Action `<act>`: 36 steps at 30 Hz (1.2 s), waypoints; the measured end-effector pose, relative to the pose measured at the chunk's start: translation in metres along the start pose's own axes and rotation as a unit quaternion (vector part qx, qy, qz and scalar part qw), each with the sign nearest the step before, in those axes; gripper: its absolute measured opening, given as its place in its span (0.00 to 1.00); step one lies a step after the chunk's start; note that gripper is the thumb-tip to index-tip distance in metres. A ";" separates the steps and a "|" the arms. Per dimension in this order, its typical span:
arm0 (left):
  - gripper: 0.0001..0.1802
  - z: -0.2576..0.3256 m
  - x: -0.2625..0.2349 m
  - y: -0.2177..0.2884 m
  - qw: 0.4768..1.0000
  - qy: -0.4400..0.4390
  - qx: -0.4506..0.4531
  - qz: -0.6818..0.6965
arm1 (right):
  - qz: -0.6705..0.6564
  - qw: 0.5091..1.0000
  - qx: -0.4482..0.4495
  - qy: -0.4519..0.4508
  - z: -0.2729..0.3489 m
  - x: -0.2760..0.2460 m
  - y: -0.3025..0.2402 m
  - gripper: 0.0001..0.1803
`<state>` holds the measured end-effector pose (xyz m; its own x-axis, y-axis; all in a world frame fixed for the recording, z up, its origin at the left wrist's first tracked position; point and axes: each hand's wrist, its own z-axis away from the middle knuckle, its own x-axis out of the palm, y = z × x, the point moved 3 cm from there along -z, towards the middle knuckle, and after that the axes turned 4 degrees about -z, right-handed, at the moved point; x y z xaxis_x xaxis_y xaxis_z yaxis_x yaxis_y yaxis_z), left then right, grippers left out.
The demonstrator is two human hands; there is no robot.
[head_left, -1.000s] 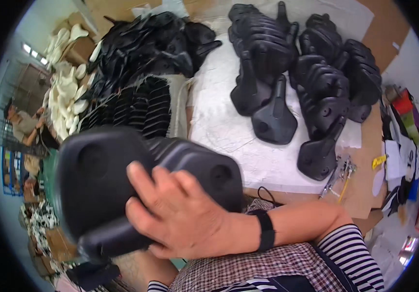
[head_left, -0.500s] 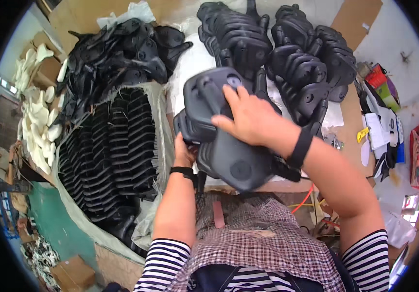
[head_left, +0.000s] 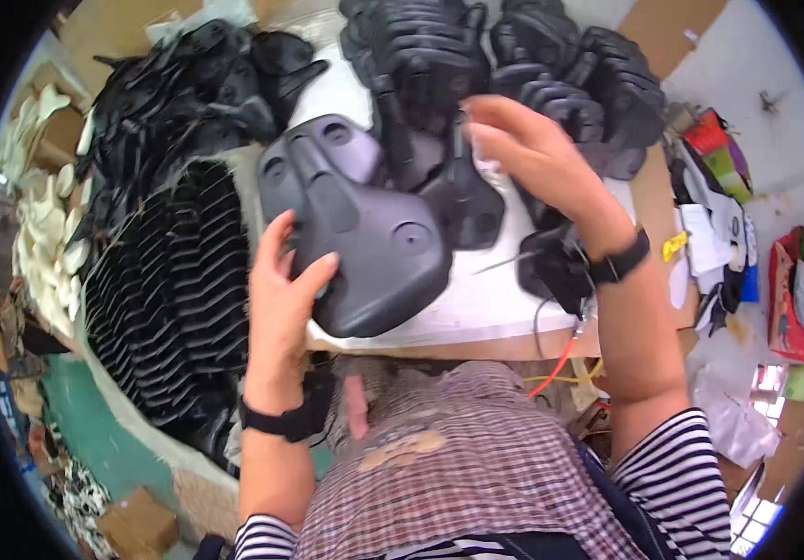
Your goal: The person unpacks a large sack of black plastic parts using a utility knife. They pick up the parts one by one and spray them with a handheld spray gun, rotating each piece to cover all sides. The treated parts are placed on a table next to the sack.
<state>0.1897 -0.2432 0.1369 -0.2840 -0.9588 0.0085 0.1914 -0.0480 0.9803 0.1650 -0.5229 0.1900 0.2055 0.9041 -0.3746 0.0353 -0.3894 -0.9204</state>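
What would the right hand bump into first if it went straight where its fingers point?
Probably the stack of black moulded pieces, up and left of the right hand, though I can't tell how high the hand is.

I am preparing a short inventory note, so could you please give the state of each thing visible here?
Left hand: gripping the held part
Held part: tilted
Right hand: half open, raised; contact with parts behind unclear
Stacks: black parts overlapping in rows
Black heap: jumbled
Sack: open, filled with black parts
White parts: piled loosely
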 end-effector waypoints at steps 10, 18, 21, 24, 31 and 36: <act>0.31 -0.006 0.029 -0.002 0.998 0.022 -0.056 -0.022 | 0.377 0.886 0.197 0.183 0.229 -0.138 0.279 0.24; 0.26 -0.002 0.022 -0.008 0.994 0.047 -0.078 -0.060 | 0.446 0.850 0.218 0.175 0.263 -0.109 0.247 0.40; 0.24 0.004 0.010 -0.010 0.990 0.065 -0.087 -0.084 | 0.460 0.819 0.246 0.237 0.267 -0.114 0.244 0.42; 0.21 0.014 -0.012 -0.022 0.993 0.065 -0.090 -0.023 | 0.426 0.813 0.272 0.288 0.268 -0.108 0.265 0.44; 0.28 0.015 -0.043 -0.028 0.988 0.069 -0.120 -0.066 | 0.364 0.810 0.300 0.348 0.311 -0.125 0.262 0.42; 0.31 0.009 -0.037 -0.006 0.987 0.001 -0.125 -0.097 | 0.222 0.865 0.180 0.413 0.361 -0.167 0.276 0.36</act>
<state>0.1909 -0.2052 0.1323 -0.3363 -0.9253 -0.1755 0.3588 -0.2982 0.8845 -0.2130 -0.7175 -0.0421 0.7547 0.1873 -0.6287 -0.5029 -0.4503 -0.7378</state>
